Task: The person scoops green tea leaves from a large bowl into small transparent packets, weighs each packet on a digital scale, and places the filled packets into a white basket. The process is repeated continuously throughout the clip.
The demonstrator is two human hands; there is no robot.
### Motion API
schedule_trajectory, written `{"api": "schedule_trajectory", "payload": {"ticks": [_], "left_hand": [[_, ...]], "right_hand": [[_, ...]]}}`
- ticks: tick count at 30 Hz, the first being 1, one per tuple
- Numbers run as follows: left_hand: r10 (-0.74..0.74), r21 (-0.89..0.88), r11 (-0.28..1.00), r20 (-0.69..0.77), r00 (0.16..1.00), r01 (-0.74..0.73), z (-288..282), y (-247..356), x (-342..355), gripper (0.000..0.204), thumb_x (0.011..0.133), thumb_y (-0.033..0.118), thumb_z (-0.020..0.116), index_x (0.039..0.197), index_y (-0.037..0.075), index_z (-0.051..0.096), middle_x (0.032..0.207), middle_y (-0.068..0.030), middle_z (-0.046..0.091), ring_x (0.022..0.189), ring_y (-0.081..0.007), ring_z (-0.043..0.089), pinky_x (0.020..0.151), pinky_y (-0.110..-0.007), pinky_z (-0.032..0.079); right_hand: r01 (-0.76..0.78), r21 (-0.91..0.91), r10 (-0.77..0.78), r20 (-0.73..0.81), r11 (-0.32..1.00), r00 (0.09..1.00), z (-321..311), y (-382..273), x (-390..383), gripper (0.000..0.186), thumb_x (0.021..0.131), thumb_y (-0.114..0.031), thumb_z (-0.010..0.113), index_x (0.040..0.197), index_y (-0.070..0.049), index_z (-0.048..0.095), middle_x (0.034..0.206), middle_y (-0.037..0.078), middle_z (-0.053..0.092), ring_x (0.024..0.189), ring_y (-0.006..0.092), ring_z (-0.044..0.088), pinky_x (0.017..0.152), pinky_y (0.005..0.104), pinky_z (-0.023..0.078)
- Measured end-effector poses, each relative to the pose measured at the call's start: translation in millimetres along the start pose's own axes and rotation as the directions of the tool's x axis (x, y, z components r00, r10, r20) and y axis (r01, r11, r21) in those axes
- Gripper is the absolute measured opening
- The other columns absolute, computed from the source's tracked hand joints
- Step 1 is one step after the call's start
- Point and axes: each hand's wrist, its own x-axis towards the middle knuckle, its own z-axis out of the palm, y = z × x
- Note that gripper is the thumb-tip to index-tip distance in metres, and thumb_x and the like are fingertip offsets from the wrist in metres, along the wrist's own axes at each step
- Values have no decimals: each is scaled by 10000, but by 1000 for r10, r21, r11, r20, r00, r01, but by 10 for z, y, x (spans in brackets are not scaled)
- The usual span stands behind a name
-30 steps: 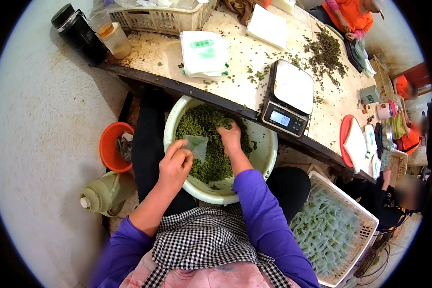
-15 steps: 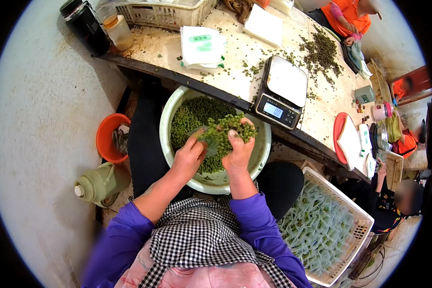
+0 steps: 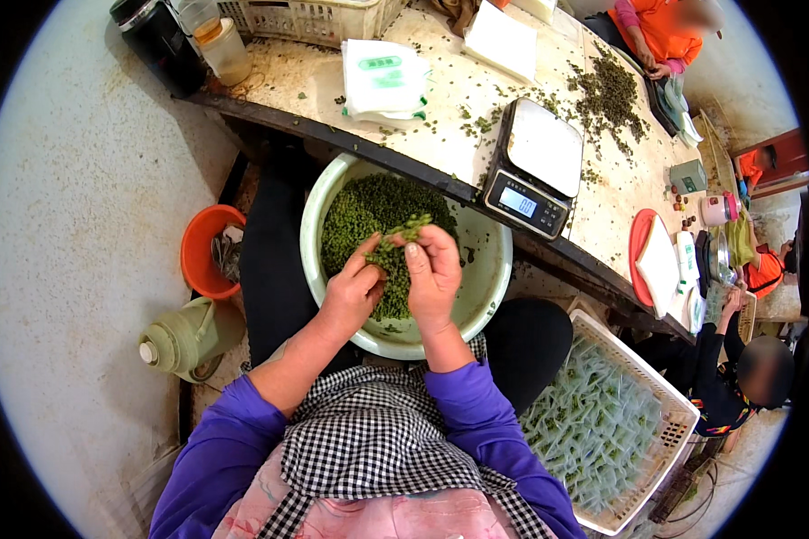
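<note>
A round pale-green basin (image 3: 494, 269) sits between my knees, partly filled with small green berries (image 3: 355, 211) that look like green peppercorns. Above it, my right hand (image 3: 433, 274) pinches a little sprig of green peppercorns (image 3: 413, 229) between thumb and fingers. My left hand (image 3: 352, 289) is closed beside it, thumb and fingertips together at the lower left end of the same cluster. Its fingertips partly hide what they grip. Both hands are over the basin, slightly apart from each other.
A digital scale (image 3: 535, 162) stands at the table edge, near white and green bags (image 3: 385, 81). Loose peppercorns (image 3: 609, 94) lie farther back. At right is a crate (image 3: 683, 409) of filled clear bags; at left, an orange bucket (image 3: 202, 278) and green thermos (image 3: 184, 341). Other people (image 3: 656, 36) work nearby.
The large clump in my right hand has shrunk to a small sprig. My right hand has shifted a little left and turned more closed; my left hand stays near its place.
</note>
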Motion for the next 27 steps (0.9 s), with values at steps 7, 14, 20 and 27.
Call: {"api": "schedule_trajectory", "payload": {"ticks": [7, 14, 20, 27], "left_hand": [[0, -25, 1000, -36, 999, -1, 38, -79, -44, 163, 693, -100, 699, 786, -3, 608, 1286, -246, 581, 912, -320, 698, 668, -356, 577], [-34, -104, 994, 45, 998, 39, 23, -79, -98, 156, 709, -111, 693, 793, -7, 613, 1300, -216, 587, 939, -306, 698, 719, -341, 578], [23, -22, 1000, 60, 998, -22, 20, -71, -70, 167, 697, -121, 689, 803, -13, 618, 1300, -222, 583, 983, -319, 687, 728, -349, 583], [-81, -23, 996, 29, 996, 82, -91, -41, -47, 187, 661, -164, 690, 797, -50, 631, 1315, -257, 569, 1090, -333, 655, 783, -348, 567]], "right_hand": [[400, -651, -237, 327, 645, 915, -80, -69, 18, 216, 816, -27, 692, 1028, -65, 695, 1154, 136, 627, 1228, 345, 508, 1033, 438, 398], [-52, -860, 384, 172, 508, 907, -188, -249, 135, 594, 787, -151, 653, 1337, -41, 456, 1240, 215, 588, 1151, 397, 569, 934, 455, 488], [19, -993, 614, 85, 113, 785, -6, -299, 354, 395, 813, -125, 622, 1161, 31, 521, 1098, 244, 647, 902, 411, 668, 790, 475, 529], [-262, -700, 535, 201, 664, 820, -82, -591, 217, 381, 841, -103, 678, 1187, 1, 557, 1017, 166, 656, 810, 229, 679, 674, 373, 533]]}}
